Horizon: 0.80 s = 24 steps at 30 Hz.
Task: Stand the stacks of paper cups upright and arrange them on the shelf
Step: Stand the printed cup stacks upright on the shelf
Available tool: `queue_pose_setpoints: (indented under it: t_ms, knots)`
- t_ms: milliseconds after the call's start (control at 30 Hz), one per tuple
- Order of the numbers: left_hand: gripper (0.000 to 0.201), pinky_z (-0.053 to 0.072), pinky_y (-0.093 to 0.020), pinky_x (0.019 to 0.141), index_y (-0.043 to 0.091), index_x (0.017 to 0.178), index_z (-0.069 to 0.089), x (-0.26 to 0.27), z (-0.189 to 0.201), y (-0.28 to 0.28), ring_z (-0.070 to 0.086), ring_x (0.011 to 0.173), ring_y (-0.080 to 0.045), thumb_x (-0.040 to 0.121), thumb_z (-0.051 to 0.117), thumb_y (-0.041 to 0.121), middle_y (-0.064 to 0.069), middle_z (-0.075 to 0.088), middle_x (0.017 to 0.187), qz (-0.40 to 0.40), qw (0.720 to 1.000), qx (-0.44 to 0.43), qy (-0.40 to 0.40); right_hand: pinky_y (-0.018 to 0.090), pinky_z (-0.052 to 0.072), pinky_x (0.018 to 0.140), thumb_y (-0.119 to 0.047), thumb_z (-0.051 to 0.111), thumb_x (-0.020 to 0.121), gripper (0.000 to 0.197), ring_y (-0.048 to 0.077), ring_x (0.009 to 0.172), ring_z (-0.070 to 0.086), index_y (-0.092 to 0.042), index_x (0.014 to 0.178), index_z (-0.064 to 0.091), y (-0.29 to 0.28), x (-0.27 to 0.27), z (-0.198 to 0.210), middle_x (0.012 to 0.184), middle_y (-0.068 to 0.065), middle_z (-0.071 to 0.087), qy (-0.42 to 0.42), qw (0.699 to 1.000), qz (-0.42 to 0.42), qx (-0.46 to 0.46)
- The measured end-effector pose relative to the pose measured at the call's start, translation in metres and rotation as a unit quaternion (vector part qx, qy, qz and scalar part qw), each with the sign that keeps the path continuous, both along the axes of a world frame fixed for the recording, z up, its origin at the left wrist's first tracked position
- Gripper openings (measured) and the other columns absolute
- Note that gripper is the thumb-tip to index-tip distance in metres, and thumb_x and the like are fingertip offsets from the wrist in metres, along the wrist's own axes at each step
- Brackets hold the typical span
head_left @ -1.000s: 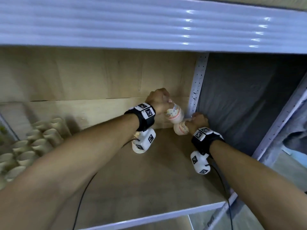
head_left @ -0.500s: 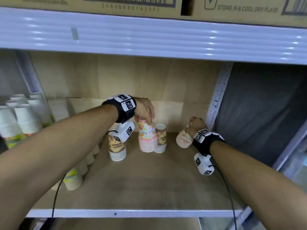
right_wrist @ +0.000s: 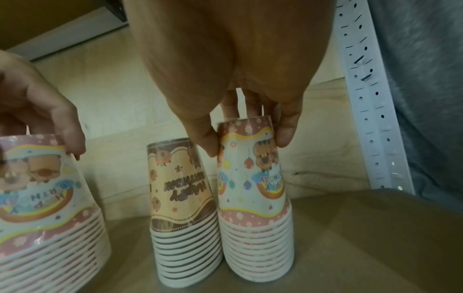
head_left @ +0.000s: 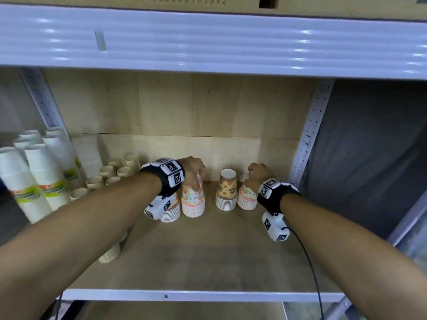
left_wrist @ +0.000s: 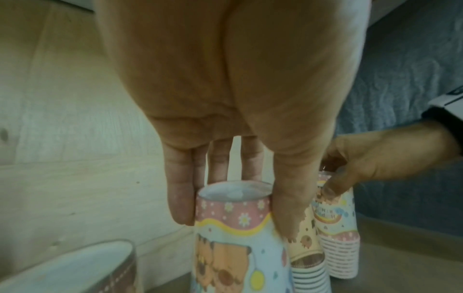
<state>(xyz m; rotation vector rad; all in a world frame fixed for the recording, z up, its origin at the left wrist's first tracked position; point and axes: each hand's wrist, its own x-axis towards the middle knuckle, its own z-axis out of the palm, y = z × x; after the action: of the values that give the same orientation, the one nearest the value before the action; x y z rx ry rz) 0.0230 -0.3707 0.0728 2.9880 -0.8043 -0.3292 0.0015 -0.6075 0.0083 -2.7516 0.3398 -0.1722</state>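
Head view, left to right: plain white cup stacks [head_left: 44, 172] line the shelf [head_left: 208, 257]; the left hand [head_left: 193, 172] grasps a pink birthday stack [head_left: 193, 200] by its top, steadying it upright; a brown stack [head_left: 227, 191] stands free; the right hand [head_left: 258, 175] pinches another pink stack [head_left: 246, 198] beside it, likely to close up the row.

both arms reach forward, each hand gripping from above

the left hand [head_left: 193, 168] points down, its fingers [left_wrist: 179, 190] and thumb curled around the top of a pink cup stack [head_left: 193, 202]. the right hand [head_left: 258, 174], off to its right, pinches the top of another pink stack [right_wrist: 253, 178] between thumb and fingers [right_wrist: 284, 130]. both forearms stretch out, wrists banded.
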Motion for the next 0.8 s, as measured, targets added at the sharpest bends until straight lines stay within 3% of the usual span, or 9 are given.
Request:
queue_pose_setpoints:
  t_ms: [200,433,600,800]
  knots:
    - [0.048,0.043,-0.025,0.079,0.017,0.125,0.06,0.005,-0.018,0.002,0.055,0.116,-0.025,0.08,0.077,0.019,-0.006,0.055,0.128,-0.003,1.0,0.015,-0.004,0.034,0.046,0.095,-0.025,0.063,0.086,0.046,0.03,0.119,0.051,-0.011,0.129,0.053,0.004,0.003,0.0,0.13,0.011,0.051,0.022,1.0,0.004,-0.02]
    - [0.048,0.044,-0.026,0.079,0.019,0.126,0.059,0.016,-0.025,0.002,0.054,0.117,-0.025,0.081,0.076,0.02,-0.005,0.053,0.131,0.008,1.0,0.015,0.001,0.032,0.042,0.087,-0.026,0.061,0.087,0.036,0.032,0.113,0.051,-0.009,0.118,0.054,0.0,0.005,-0.004,0.123,0.015,0.053,0.02,0.999,0.013,-0.024]
    - [0.052,0.044,-0.026,0.079,0.024,0.126,0.057,0.022,-0.017,-0.002,0.054,0.112,-0.022,0.079,0.077,0.031,0.0,0.05,0.128,0.021,1.0,-0.003,0.001,0.036,0.038,0.105,-0.034,0.064,0.089,0.063,0.03,0.132,0.042,-0.018,0.145,0.04,-0.008,0.008,0.003,0.143,0.012,0.041,0.036,0.999,0.019,0.02]
    - [0.047,0.042,-0.027,0.078,0.027,0.128,0.054,0.028,0.004,-0.03,0.052,0.103,-0.019,0.084,0.068,0.037,0.0,0.052,0.127,0.008,0.999,-0.051,-0.009,0.037,0.038,0.108,-0.037,0.065,0.089,0.065,0.029,0.134,0.041,-0.013,0.144,0.04,-0.012,0.008,0.02,0.147,0.011,0.041,0.05,0.998,0.024,0.037]
